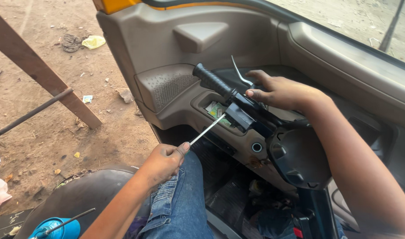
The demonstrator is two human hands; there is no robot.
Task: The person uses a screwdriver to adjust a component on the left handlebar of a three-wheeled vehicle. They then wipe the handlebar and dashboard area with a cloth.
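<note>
Fingers of the left hand (pixel 165 160) are curled tight round the handle of a screwdriver (pixel 207 129), thumb pressed along the top; the handle itself is hidden in the fist. Its thin steel shaft runs up and to the right, and the tip sits at the black switch housing (pixel 242 116) on the handlebar (pixel 213 82). The right hand (pixel 280 92) lies over the bar just past that housing, fingers loosely bent on top of it, thumb pointing toward the grip; whether they truly clamp the bar I cannot tell, as the underside is hidden.

The screwdriver looks light and stiff, but the shaft is slim and smooth, so it is best held well back on the handle, as now. The tip could slip off the plastic housing, which is likely brittle and easy to scar. The rubber grip is ribbed and gives a sure hold; the bar itself looks rigid.

A silver brake lever (pixel 239 72) stands up just behind the right hand. Below the bar is a grey dash panel (pixel 167 86) with a recess holding some papers (pixel 216 110), close under the shaft. A dark round shroud (pixel 297 155) sits beneath the right forearm. A knee in blue jeans (pixel 180 199) is under the left wrist. At lower left are a blue can (pixel 56 228), bare dirt ground (pixel 43 132) and a slanting wooden beam (pixel 38 66).
</note>
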